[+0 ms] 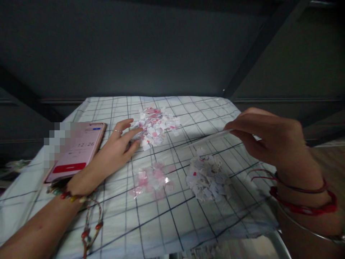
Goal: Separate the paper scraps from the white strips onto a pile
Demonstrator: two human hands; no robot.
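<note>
My left hand (pixel 120 145) reaches to the near-left edge of a pile of white and pink paper scraps (pixel 155 127), with its fingers apart and the fingertips at the scraps. My right hand (pixel 265 138) is raised over the right side of the table, thumb and fingers pinching a thin, pale, translucent strip (pixel 207 137) that points left. What kind of thing the strip is, I cannot tell. Below it lies a heap of white and greyish scraps (pixel 208 176). Between the hands, closer to me, shiny pink and clear pieces (pixel 155 180) form a smaller heap.
A pink phone (pixel 78 153) showing a timer lies at the left, beside my left wrist. The table wears a white cloth with a dark grid (pixel 115 223). A dark panelled wall (pixel 151 50) stands behind it. Under the front edge, something pale (pixel 237 249) shows.
</note>
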